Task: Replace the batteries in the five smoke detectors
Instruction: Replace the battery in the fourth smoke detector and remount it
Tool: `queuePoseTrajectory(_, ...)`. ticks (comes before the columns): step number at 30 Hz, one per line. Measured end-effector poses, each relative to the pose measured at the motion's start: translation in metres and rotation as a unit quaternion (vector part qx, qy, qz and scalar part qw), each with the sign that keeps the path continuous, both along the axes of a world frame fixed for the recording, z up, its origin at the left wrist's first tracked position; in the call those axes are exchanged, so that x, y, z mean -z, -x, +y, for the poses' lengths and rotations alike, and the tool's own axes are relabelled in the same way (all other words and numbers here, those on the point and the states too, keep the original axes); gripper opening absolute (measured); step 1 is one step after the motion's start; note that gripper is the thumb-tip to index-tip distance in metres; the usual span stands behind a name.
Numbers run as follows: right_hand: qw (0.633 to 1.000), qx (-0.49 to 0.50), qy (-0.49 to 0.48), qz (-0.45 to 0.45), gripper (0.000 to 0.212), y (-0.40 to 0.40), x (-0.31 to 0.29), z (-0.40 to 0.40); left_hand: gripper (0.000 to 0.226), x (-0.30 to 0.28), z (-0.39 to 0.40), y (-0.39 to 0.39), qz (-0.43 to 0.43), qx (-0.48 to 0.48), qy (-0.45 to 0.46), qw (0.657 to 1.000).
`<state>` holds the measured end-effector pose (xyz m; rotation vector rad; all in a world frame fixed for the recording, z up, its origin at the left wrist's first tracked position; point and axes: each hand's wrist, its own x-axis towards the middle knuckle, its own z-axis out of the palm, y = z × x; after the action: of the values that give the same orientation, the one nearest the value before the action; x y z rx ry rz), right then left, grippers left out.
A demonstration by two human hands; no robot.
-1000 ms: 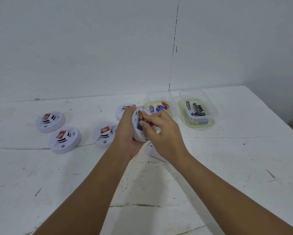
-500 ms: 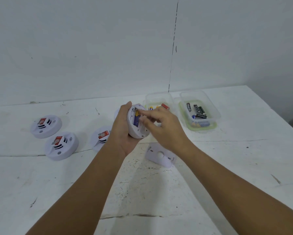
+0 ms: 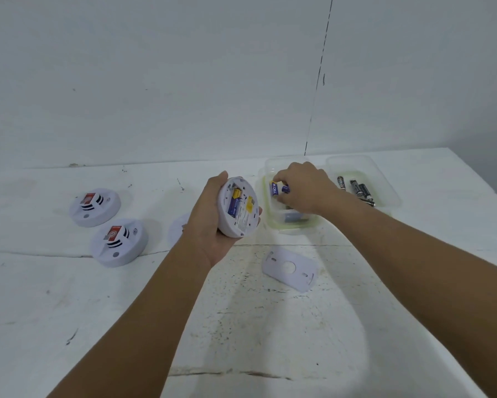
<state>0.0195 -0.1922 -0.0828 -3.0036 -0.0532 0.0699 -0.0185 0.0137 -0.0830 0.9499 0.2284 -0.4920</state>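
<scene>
Fingers (image 3: pixel 278 179) of the right hand (image 3: pixel 301 188) pinch a small, light, slick battery (image 3: pixel 274 188) over the near tub (image 3: pixel 266 214), best held mid-barrel, while the left hand (image 3: pixel 210 222) cups the rigid open detector (image 3: pixel 237 208) by its rim above the worktop (image 3: pixel 270 326).

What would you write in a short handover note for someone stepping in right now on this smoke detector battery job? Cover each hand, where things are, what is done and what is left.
Left hand holds the opened smoke detector back-up, one battery already seated in it.
Right hand pinches a blue-and-yellow battery over the nearer clear container.
Dark batteries lie in the farther container.
The mounting plate lies on the table.
Two closed detectors sit at the left, another partly hidden behind the left wrist.
Left: seat this battery, refit the plate, check the others.
</scene>
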Motion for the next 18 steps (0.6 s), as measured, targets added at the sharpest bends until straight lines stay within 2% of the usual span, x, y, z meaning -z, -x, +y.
queuePoseTrajectory(4,0.994,-0.004,0.104,0.032,0.033,-0.015,0.005,0.009,0.038,-0.002,-0.003,0.004,0.001,0.007,-0.023,1.0)
queuePoseTrajectory(8,0.989,0.006,0.134,0.054,0.022,-0.024,0.008,0.011,0.036,-0.003,-0.002,0.006,0.002,0.012,-0.033,0.999)
queuePoseTrajectory(11,0.99,0.01,0.132,0.05,0.033,-0.027,0.011,0.011,0.037,-0.004,-0.002,0.008,-0.001,0.014,-0.046,0.999)
queuePoseTrajectory(15,0.991,0.012,0.126,0.033,0.047,-0.028,0.006,0.01,0.049,-0.006,-0.003,0.011,0.0,0.015,-0.054,0.998)
queuePoseTrajectory(18,0.995,0.039,0.073,-0.05,0.053,-0.023,0.001,0.007,0.052,-0.004,-0.002,0.012,-0.003,0.011,-0.049,0.999)
